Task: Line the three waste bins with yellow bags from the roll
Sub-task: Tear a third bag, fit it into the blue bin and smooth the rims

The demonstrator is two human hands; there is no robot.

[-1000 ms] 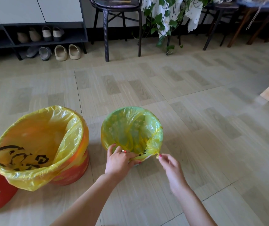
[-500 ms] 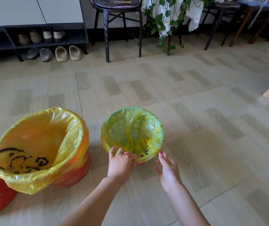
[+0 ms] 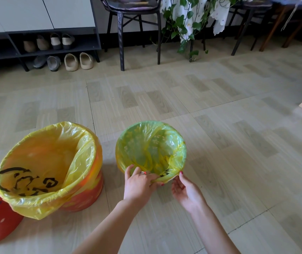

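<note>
The yellow bag (image 3: 152, 149) sits inside the small green bin (image 3: 118, 160) on the floor (image 3: 219, 143). Our left hand (image 3: 139, 184) pinches its near edge over the rim; the right hand (image 3: 185, 189) is beside it, fingers relaxed and apart. Next we probably must tuck the loose edge down evenly. The orange bin (image 3: 86, 197) beside is already lined.

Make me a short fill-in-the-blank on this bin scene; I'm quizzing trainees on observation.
1. The left hand grips the bag at the small ____ bin's near rim.
2. The bag in the orange bin bears ____ markings.
3. The slippers sit beside a ____ rack.

Missing: green; black; shoe
</note>
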